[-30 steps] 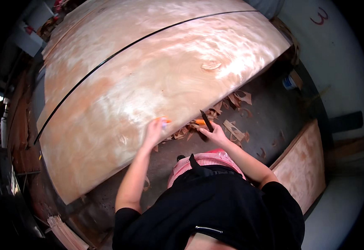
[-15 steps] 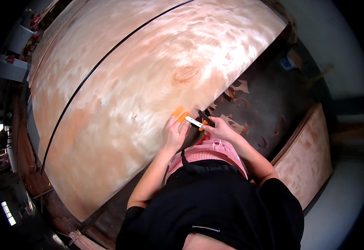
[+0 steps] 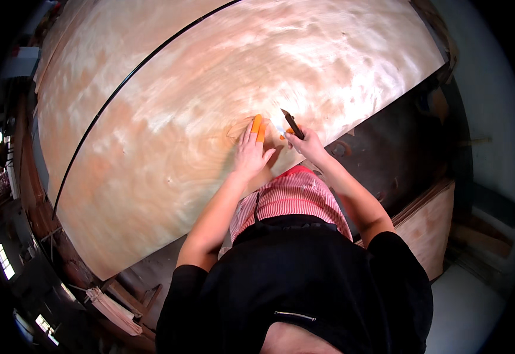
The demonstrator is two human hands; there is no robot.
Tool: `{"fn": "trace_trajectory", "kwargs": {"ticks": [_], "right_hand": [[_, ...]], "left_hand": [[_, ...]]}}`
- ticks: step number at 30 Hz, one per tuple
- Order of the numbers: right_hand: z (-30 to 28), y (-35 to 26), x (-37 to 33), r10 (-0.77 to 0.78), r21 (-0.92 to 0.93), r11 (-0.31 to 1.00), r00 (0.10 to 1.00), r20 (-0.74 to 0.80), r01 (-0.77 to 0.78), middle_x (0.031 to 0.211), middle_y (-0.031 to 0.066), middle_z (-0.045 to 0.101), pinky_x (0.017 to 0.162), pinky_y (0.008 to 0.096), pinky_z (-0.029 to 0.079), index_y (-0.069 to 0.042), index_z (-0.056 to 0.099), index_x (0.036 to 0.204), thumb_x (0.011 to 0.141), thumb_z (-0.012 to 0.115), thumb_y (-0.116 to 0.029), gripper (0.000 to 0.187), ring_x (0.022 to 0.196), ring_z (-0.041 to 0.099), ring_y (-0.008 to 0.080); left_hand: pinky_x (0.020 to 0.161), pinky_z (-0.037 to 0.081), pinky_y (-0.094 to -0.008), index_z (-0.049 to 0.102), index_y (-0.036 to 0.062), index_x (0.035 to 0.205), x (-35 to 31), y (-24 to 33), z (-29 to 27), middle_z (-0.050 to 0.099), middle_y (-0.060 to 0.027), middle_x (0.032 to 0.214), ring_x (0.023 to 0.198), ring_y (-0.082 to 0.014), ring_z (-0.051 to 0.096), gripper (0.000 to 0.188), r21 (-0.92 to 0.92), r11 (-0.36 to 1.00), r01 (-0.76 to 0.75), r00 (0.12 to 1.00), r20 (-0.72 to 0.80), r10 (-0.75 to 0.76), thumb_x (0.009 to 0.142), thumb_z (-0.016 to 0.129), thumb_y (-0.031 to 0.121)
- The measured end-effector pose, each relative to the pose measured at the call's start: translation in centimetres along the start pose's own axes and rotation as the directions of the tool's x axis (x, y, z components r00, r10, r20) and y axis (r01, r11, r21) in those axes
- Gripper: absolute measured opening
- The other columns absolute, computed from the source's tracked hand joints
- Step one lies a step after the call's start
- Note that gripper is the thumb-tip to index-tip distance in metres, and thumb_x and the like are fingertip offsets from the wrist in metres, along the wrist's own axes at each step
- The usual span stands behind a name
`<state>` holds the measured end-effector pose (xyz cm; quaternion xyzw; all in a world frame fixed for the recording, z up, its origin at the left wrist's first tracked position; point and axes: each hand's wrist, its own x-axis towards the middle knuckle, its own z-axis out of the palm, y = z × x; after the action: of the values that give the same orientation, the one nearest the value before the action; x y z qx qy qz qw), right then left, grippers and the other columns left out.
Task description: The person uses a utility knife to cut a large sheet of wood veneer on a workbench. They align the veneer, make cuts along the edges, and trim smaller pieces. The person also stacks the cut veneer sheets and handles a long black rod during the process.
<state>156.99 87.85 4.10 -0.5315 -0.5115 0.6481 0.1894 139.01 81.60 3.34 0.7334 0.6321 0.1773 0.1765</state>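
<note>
A large pale wood veneer sheet (image 3: 151,159) with swirling grain spreads out in front of me. My left hand (image 3: 250,154) lies flat on it near the close edge, fingers stretched, holding nothing; orange covers (image 3: 258,128) sit on two of its fingers. Just right of it, my right hand (image 3: 307,144) is closed around a dark knife (image 3: 293,125), whose tip points up and left over the sheet. Orange also shows on the right fingers. A whitish blur beside these fingers is too unclear to name. Under my left fingers, an oval knot mark shows in the grain.
A thin black strip (image 3: 114,94) curves across the sheet at left. Dark floor with veneer scraps lies beyond the right edge. Stacked sheets (image 3: 425,230) stand at lower right, and a bundle of pale strips (image 3: 113,311) lies at lower left.
Both hands have moved forward from the sheet's near edge onto its surface. My left hand has come away from the white-handled piece and flattened on the wood. The knife has stayed in my right hand.
</note>
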Motion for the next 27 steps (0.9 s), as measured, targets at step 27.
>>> {"fn": "trace_trajectory", "kwargs": {"ticks": [27], "right_hand": [[-2.9, 0.5, 2.9, 0.121, -0.583, 0.810, 0.991, 0.054, -0.067, 0.063, 0.0075, 0.061, 0.055, 0.0292, 0.045, -0.005, 0.060, 0.079, 0.074, 0.057, -0.019, 0.016, 0.059, 0.059, 0.0179]], "left_hand": [[0.087, 0.032, -0.0423, 0.044, 0.0112, 0.123, 2.2, 0.3, 0.8, 0.042, -0.0089, 0.121, 0.115, -0.0257, 0.033, 0.070, 0.306, 0.951, -0.043, 0.987, 0.158, -0.006, 0.065, 0.062, 0.046]]}}
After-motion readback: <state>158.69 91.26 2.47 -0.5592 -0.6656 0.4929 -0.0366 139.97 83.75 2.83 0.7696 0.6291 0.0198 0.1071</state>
